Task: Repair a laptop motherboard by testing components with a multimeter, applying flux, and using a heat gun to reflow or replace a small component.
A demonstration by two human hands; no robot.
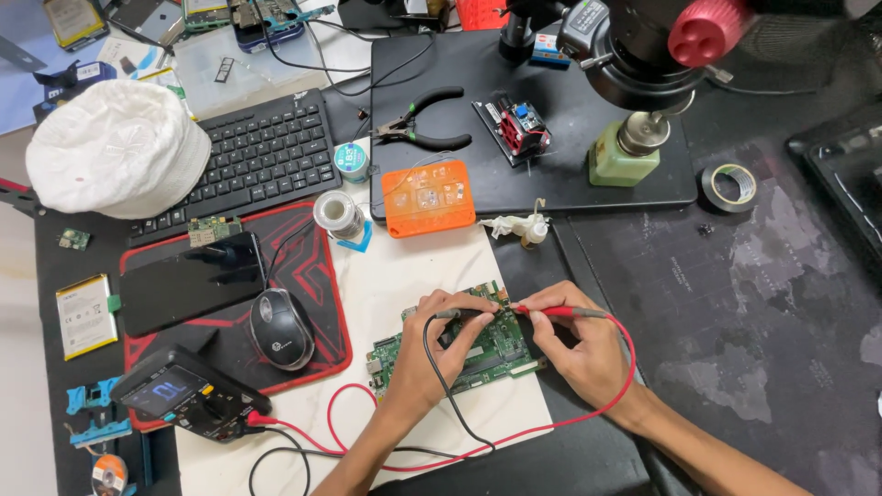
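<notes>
A green circuit board [487, 354] lies on a white sheet [413, 276] near the desk's front. My left hand [432, 354] rests on the board and pinches a black test probe [457, 314] whose tip touches it. My right hand [579, 344] grips a red test probe [551, 311], its tip pointing left onto the board close to the black one. Red and black leads [386, 455] run from the probes to a black multimeter [188, 397] at the lower left.
A computer mouse [281, 328] and a dark phone [191, 283] lie on a red-and-black pad. Behind are a black keyboard [262, 156], white hat [115, 147], solder spool [335, 214], orange case [427, 197], pliers [423, 129], green bottle [623, 152], tape roll [731, 186] and microscope [643, 46].
</notes>
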